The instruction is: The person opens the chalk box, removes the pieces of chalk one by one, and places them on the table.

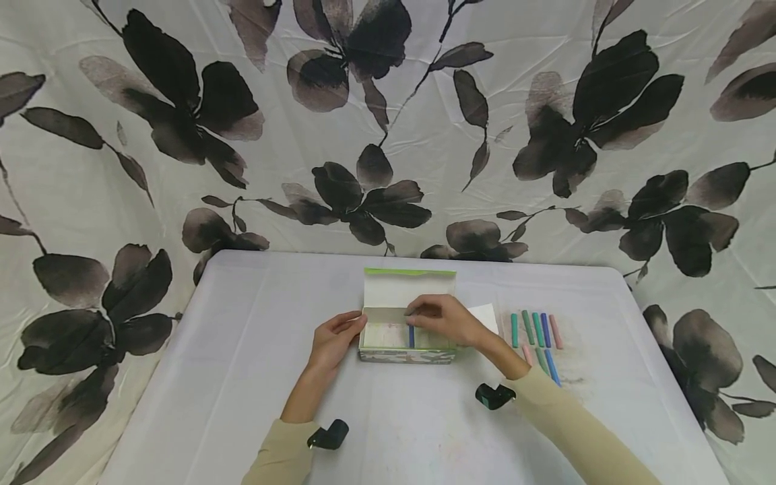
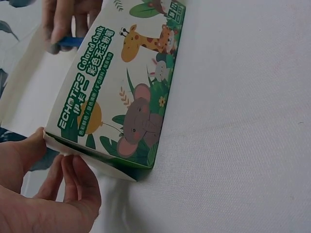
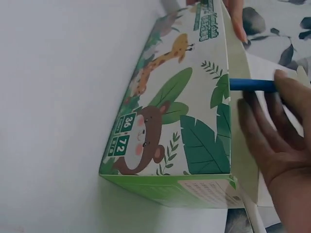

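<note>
A cardboard box of colored chalk [image 1: 405, 358], printed with cartoon animals, stands on the table with its lid [image 1: 391, 288] raised at the back. My left hand [image 1: 333, 340] grips the box at its left end, thumb at the top corner and fingers against the side flap [image 2: 104, 167]. Over the box opening, my right hand [image 1: 445, 320] pinches a blue chalk stick [image 3: 251, 85] by its upper end. The stick points down, and its lower part passes behind the box's front wall in the right wrist view.
Right of the box, several chalk sticks in green, blue and pink lie in two rows, among them a pink one [image 1: 556, 331] and a blue one [image 1: 552, 367]. A white sheet [image 1: 487, 316] lies between box and sticks. Behind the table [image 1: 242, 377] hangs a floral cloth [image 1: 455, 148].
</note>
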The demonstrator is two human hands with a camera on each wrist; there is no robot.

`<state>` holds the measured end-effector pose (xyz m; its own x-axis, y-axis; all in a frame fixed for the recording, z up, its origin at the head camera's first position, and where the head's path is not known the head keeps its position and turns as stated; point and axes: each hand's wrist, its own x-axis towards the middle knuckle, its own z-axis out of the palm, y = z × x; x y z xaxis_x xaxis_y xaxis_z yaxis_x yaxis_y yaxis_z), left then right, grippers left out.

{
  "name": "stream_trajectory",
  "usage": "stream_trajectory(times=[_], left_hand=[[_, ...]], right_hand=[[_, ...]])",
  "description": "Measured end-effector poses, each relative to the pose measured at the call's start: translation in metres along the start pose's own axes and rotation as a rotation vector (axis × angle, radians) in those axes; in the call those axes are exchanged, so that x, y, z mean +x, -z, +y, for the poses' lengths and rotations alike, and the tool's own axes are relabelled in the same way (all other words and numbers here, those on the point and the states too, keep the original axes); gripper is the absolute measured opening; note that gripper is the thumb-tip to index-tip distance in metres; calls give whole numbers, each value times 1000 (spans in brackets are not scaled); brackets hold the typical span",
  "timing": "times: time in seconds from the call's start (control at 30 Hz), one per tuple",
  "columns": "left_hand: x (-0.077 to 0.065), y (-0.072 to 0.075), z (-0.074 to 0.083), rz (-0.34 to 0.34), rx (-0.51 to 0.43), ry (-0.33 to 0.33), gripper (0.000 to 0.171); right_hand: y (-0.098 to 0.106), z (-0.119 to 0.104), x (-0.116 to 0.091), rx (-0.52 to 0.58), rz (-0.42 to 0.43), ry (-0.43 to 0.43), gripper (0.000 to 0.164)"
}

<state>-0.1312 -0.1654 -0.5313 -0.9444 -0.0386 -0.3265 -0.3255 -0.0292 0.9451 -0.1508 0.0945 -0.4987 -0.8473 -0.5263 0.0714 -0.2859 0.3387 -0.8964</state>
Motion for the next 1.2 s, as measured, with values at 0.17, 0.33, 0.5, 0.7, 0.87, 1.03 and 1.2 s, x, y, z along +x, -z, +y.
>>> stream_trajectory(times=[0.17, 0.33, 0.5, 0.7, 0.87, 1.03, 1.2], left_hand=[[-1, 0, 1, 3, 0, 3, 41], [-2, 0, 1, -1, 0, 4, 43], [-1, 0, 1, -5, 5, 0, 44], [0, -1, 1, 5, 5, 13, 43], [1, -1, 1, 4, -2, 18, 43], [2, 1, 0, -5, -9, 17, 45], [1, 0, 1, -7, -15, 16, 44]], right_hand=[[3, -5, -1, 141, 86, -12, 17], [13, -10, -4, 248, 93, -55, 19], [25, -12, -14, 256, 102, -73, 22], [40, -11, -29, 263, 124, -78, 22], [52, -9, -46, 241, 169, -105, 25], [65, -8, -63, 235, 192, -134, 26], [78, -8, -79, 216, 215, -161, 29]])
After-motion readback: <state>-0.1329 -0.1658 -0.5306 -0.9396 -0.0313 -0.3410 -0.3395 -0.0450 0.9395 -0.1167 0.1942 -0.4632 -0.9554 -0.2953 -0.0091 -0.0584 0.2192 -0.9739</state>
